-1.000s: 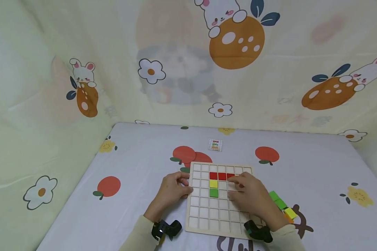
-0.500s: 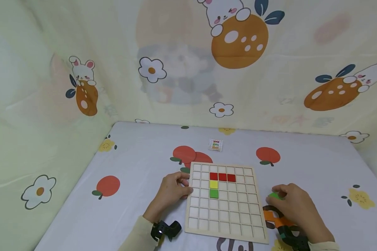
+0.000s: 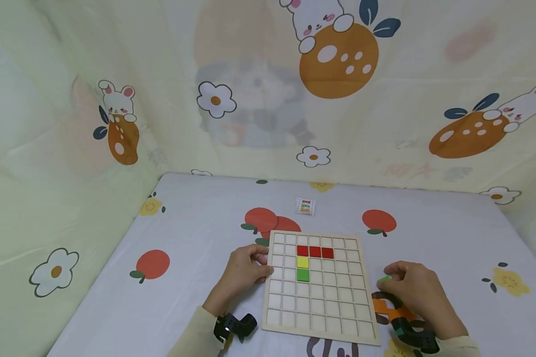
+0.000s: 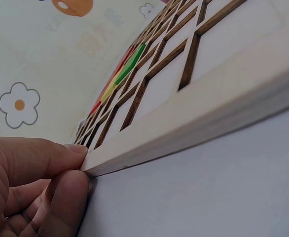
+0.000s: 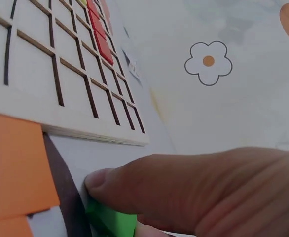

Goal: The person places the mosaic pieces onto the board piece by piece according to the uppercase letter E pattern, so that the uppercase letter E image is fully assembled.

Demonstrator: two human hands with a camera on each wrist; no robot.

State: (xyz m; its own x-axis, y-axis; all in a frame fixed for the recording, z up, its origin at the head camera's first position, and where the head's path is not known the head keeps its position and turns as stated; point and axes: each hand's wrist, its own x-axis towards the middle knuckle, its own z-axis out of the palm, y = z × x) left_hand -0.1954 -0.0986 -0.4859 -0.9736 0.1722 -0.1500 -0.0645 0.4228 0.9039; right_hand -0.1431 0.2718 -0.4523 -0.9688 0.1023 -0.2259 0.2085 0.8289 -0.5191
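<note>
A wooden grid board lies on the cloth. Three red tiles form a row in its upper cells, with a yellow tile and a green tile below the leftmost one. My left hand holds the board's left edge, thumb on the rim and fingers curled beside it. To the right of the board, my right hand pinches a loose green tile. That tile is mostly covered by the fingers; its underside is hidden.
Orange tiles lie beside the board's right edge, partly under the right wrist. A small pattern card lies beyond the board. Black wrist cameras sit on both wrists. A printed curtain rises behind the table.
My right hand has left the red row on the board and moved right to the loose tiles, where it now pinches a green one. My left hand keeps its place.
</note>
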